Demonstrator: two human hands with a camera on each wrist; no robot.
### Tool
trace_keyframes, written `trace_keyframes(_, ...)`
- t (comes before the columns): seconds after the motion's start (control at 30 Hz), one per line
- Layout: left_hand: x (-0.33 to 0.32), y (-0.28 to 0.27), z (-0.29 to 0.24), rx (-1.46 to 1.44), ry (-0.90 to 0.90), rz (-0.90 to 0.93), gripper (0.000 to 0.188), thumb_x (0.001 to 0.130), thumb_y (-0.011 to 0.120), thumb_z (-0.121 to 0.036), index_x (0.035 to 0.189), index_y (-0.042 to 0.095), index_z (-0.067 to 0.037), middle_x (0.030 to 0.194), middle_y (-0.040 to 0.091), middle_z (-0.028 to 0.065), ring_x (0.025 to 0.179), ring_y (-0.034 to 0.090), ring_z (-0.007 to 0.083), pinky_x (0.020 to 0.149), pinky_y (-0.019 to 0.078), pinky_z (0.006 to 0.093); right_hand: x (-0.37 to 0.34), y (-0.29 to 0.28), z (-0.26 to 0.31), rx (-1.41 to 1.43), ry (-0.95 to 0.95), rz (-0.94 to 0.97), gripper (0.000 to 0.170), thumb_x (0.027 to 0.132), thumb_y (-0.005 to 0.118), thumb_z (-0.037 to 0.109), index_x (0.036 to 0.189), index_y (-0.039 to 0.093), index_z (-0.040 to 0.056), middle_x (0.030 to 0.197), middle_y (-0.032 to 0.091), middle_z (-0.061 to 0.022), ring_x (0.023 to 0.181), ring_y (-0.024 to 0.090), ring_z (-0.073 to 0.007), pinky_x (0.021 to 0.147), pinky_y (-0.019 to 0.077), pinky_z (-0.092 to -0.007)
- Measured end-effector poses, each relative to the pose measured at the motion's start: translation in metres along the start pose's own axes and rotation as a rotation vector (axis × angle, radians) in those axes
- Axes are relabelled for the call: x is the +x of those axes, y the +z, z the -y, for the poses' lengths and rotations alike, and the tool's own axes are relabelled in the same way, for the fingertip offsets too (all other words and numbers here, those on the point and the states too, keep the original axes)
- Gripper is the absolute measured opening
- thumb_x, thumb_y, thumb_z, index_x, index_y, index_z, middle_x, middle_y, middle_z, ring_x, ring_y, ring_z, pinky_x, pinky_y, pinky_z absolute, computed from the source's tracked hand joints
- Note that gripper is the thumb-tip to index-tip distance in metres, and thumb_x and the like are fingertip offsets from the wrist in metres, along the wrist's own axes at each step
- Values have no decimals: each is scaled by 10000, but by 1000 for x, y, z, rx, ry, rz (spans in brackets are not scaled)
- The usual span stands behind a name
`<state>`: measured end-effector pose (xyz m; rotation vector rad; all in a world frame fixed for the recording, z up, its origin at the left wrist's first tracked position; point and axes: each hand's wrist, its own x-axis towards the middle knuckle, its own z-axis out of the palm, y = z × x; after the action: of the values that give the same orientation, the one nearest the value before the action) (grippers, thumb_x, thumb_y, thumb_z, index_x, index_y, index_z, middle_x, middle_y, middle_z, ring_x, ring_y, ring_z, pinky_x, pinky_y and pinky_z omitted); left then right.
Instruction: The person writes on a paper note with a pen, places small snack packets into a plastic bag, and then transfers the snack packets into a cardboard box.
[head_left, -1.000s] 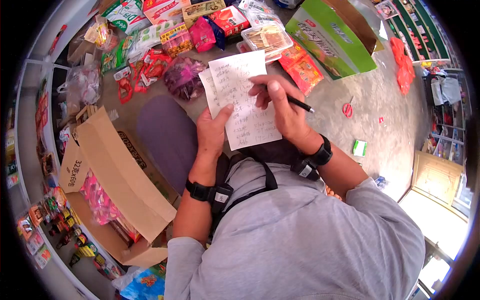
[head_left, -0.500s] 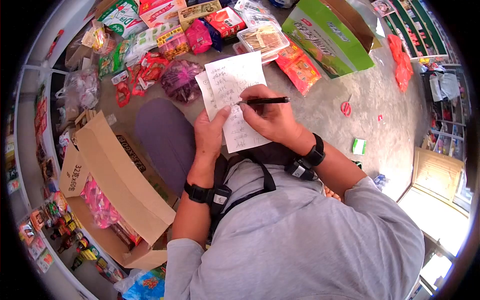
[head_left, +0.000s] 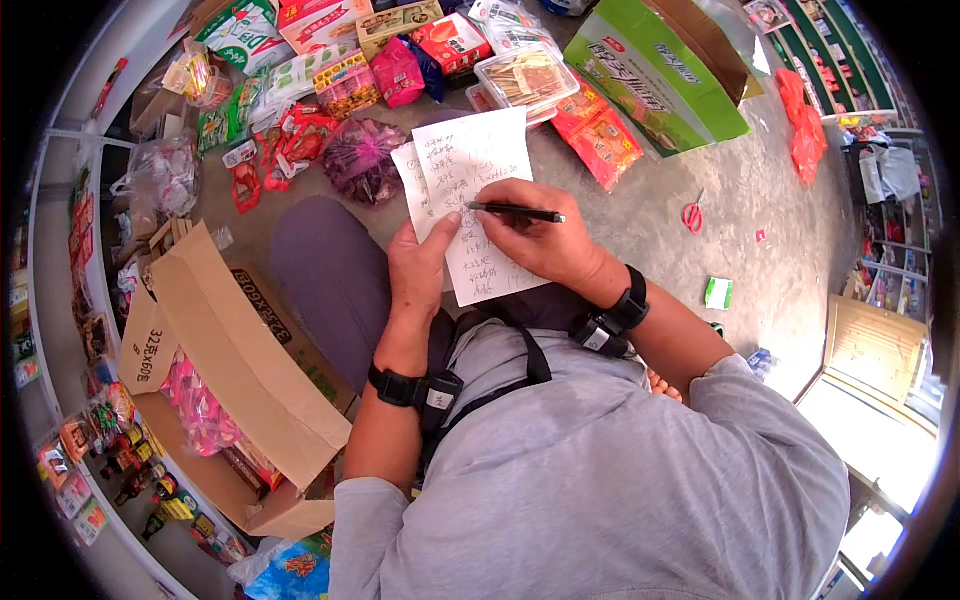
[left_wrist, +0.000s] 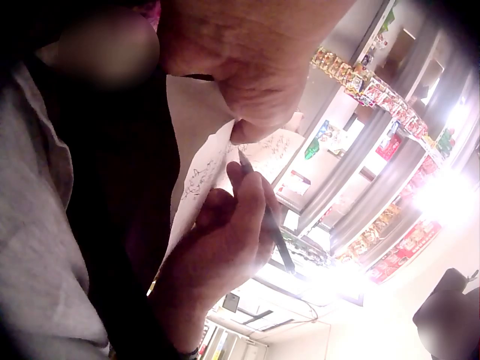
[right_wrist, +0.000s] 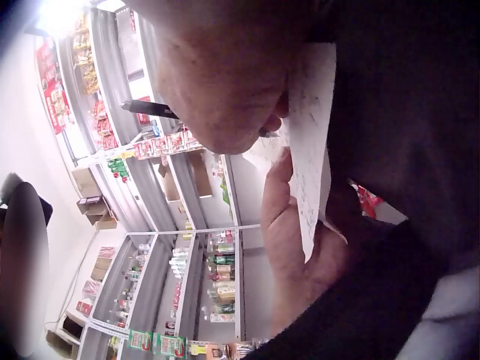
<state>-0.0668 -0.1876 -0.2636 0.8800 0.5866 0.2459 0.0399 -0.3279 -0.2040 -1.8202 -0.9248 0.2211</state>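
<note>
Two sheets of white paper point(head_left: 487, 255) with handwritten lines lie one over the other above the person's lap in the head view. My left hand point(head_left: 417, 268) grips them at the left edge, thumb on top of the writing. A black pen point(head_left: 525, 212) is pinched in my right hand point(head_left: 555, 245), its tip at the middle of the upper sheet and its back end pointing right. In the left wrist view the pen point(left_wrist: 277, 236) slants with its tip close to the left thumb. The right wrist view shows the left hand point(right_wrist: 289, 247) behind the paper point(right_wrist: 311, 142).
An open cardboard box point(head_left: 255, 370) with pink packets stands at the left. Snack bags, a purple bag point(head_left: 362, 165) and a clear tub of sticks point(head_left: 525, 78) lie ahead. A green carton point(head_left: 655, 75) and red scissors point(head_left: 692, 215) are on the floor to the right.
My right hand has turned over and come down onto the paper, bringing the pen tip from pointing away to the sheet. Over the last half second it has barely moved. The left hand keeps its hold.
</note>
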Motion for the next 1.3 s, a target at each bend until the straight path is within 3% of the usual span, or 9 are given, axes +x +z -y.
trace_keyframes(0.17, 2, -3, 1, 121, 6, -42, 294, 947, 667, -97, 1205, 646, 43, 1101, 708, 79, 933, 667, 143, 829, 528, 277, 0, -4, 3, 4, 62, 70, 180, 865, 740, 52, 1036, 693, 18, 879, 684, -51, 725, 624, -76, 634, 521, -242)
trace_keyframes(0.23, -2, 1, -5, 207, 8, -70, 307, 944, 669, -104, 1211, 645, 45, 1108, 706, 82, 942, 663, 149, 834, 521, 282, 0, -5, -2, 8, 46, 94, 167, 865, 734, 50, 1026, 695, 28, 871, 681, -56, 718, 626, -85, 629, 522, -251)
trace_keyframes(0.4, -1, 3, -3, 71, -3, -57, 334, 940, 670, -84, 1238, 618, 58, 1148, 694, 102, 994, 664, 170, 873, 524, 295, 1, -5, 0, -1, -26, 24, 166, 843, 738, 62, 1002, 691, 62, 828, 678, -67, 680, 657, -132, 615, 530, -274)
trace_keyframes(0.5, -2, 3, -2, 62, 5, -53, 331, 945, 647, -63, 1251, 602, 56, 1169, 683, 108, 1003, 667, 184, 874, 531, 306, 3, -12, 7, -6, -21, 54, 171, 832, 727, 97, 989, 673, 56, 861, 693, -139, 735, 697, -294, 666, 561, -354)
trace_keyframes(0.63, -1, 4, -1, 80, 13, -52, 335, 953, 606, -44, 1269, 575, 61, 1202, 663, 123, 1015, 669, 211, 880, 535, 326, 2, -13, 8, 46, -32, 25, 176, 830, 722, 91, 990, 662, 50, 874, 695, -136, 754, 700, -287, 667, 558, -353)
trace_keyframes(0.67, -1, 5, -2, 85, 9, -52, 337, 953, 607, -44, 1272, 574, 61, 1204, 663, 122, 1018, 668, 211, 884, 533, 325, 1, -12, 6, 30, -64, 1, 177, 835, 734, 67, 1002, 675, 59, 822, 691, -90, 689, 687, -202, 627, 548, -312)
trace_keyframes(0.97, -3, 8, -4, 53, 35, -8, 337, 948, 663, -83, 1255, 607, 45, 1190, 678, 100, 991, 661, 166, 883, 521, 301, -3, -7, -6, 73, -51, 11, 191, 847, 716, 43, 1032, 670, 48, 875, 687, -90, 763, 691, -193, 672, 547, -294)
trace_keyframes(1.1, 0, -4, 4, 103, 25, -43, 323, 951, 666, -97, 1239, 621, 43, 1139, 699, 88, 970, 661, 152, 882, 517, 295, -5, -8, -2, 143, 113, 82, 202, 874, 703, 27, 1073, 670, 26, 924, 662, -34, 799, 612, -72, 683, 522, -247)
trace_keyframes(1.3, -2, 2, 0, -13, 14, 15, 285, 951, 663, -82, 1208, 631, 37, 1122, 707, 89, 953, 674, 140, 841, 537, 275, -6, -8, -2, 170, 129, 65, 177, 887, 693, 13, 1063, 673, 12, 919, 660, -18, 801, 597, -49, 676, 509, -226)
